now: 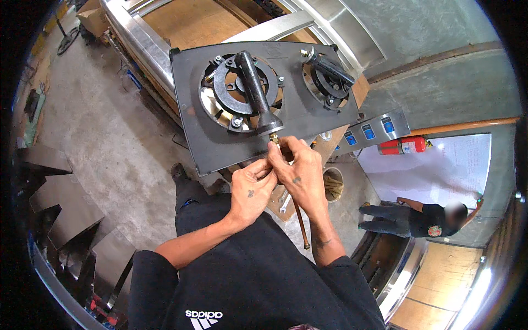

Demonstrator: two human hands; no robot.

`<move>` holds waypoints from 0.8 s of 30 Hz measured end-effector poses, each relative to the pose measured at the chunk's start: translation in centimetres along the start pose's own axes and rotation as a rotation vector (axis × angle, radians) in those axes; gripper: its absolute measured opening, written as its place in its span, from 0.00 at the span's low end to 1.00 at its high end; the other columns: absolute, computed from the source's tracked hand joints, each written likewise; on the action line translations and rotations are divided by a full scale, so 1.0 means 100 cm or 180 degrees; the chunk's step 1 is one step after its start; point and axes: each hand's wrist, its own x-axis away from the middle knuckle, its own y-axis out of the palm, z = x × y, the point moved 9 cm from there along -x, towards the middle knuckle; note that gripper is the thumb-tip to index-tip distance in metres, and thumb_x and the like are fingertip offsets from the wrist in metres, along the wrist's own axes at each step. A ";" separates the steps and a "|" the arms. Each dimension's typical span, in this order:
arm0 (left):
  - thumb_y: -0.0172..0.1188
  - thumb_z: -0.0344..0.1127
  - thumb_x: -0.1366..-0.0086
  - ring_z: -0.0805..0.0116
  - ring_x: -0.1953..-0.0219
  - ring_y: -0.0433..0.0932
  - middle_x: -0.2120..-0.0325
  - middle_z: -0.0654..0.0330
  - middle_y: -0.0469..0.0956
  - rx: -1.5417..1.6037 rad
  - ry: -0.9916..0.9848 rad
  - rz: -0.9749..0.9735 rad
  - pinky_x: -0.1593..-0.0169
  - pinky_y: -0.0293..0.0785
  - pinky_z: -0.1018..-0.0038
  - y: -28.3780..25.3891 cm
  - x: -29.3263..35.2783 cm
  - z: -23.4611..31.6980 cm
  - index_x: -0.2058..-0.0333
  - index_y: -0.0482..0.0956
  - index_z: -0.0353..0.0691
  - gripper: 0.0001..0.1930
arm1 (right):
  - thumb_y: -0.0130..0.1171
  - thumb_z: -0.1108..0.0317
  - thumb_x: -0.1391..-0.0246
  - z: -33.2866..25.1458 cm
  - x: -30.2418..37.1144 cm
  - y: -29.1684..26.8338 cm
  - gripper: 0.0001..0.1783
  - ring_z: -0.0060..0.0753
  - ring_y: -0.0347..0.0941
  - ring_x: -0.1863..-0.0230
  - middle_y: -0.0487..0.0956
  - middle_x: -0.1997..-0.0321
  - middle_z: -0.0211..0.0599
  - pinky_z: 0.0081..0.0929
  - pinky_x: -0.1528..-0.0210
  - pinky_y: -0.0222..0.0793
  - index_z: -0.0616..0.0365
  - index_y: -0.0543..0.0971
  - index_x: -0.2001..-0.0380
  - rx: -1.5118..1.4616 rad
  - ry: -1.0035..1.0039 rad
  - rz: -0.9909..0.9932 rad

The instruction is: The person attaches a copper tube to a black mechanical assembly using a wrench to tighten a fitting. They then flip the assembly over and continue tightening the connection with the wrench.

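A dark two-burner stove top (190, 118) lies underside up in front of me, its large burner (223, 93) crossed by a black cast-iron tube (252, 82). A brass fitting (274, 138) sticks out from the near end of that tube. My right hand (301, 173) is closed, thumb and fingers pinching around the fitting. Just left of it, my left hand (252, 192) is also closed, its fingertips meeting the right hand; what they hold is hidden. From beneath the right hand a thin copper tube (300, 220) hangs down to a nut at its end.
The smaller burner (330, 77) is at the far right. A wrench (284, 203) lies on the wooden bench below my hands, by a bucket (333, 184). Bent sheet-metal pieces (66, 203) stand at left. At right, a person (421, 219) reaches toward a whiteboard (440, 170) near a fire extinguisher (402, 146).
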 end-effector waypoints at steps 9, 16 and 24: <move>0.64 0.27 0.24 0.73 0.54 0.85 0.55 0.57 0.87 0.0450 0.0061 -0.0261 0.49 0.82 0.76 0.006 -0.003 0.002 0.47 0.84 0.26 0.12 | 0.60 0.54 0.26 0.031 0.004 0.033 0.22 0.20 0.79 0.67 0.86 0.64 0.37 0.21 0.68 0.73 0.66 0.84 0.51 -0.2264 0.1338 -0.1010; 0.62 0.27 0.24 0.75 0.56 0.85 0.58 0.58 0.88 0.0247 -0.0372 -0.0666 0.50 0.83 0.76 0.000 -0.012 0.007 0.49 0.84 0.25 0.11 | 0.66 0.56 0.32 -0.007 0.008 -0.002 0.19 0.37 0.84 0.65 0.86 0.64 0.51 0.36 0.63 0.76 0.65 0.84 0.55 0.0397 0.0259 0.0129; 0.60 0.24 0.23 0.76 0.53 0.84 0.55 0.58 0.87 0.0425 -0.0812 -0.1096 0.49 0.81 0.79 0.006 -0.014 0.002 0.50 0.85 0.26 0.09 | 0.59 0.57 0.26 0.027 0.013 0.030 0.20 0.21 0.79 0.65 0.85 0.66 0.33 0.26 0.65 0.76 0.67 0.83 0.53 -0.2044 0.2079 -0.0789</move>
